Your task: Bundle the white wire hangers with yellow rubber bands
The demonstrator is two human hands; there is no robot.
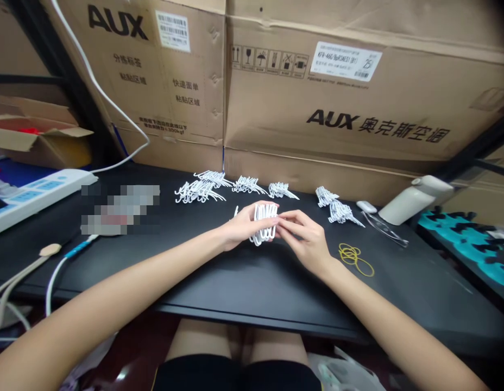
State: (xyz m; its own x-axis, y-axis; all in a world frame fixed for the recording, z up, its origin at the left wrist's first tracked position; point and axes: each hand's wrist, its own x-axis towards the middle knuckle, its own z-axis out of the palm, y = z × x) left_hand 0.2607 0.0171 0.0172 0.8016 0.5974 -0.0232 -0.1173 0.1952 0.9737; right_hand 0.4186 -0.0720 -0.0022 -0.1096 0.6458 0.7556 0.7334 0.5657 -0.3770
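Observation:
A bundle of white wire hooks [265, 222] is gripped in my left hand [241, 225], thumb across its front and the curved ends side by side. My right hand [307, 239] is closed in a pinch, its fingertips touching the right side of the bundle; what lies between those fingertips is hidden. Behind my hands, more white hooks lie in clusters: a larger pile [199, 189], a middle cluster [249, 185], a small cluster [282, 190] and a pair of clusters [339, 212] to the right. Yellow rubber bands [350, 255] lie right of my right wrist.
Large cardboard boxes [276, 119] stand along the back of the black table [244, 288]. At left are a white power strip [44, 193] and a blurred-out object [121, 209] beside a cable. A white bottle [415, 201], glasses [384, 231] and a teal item [467, 239] lie at right.

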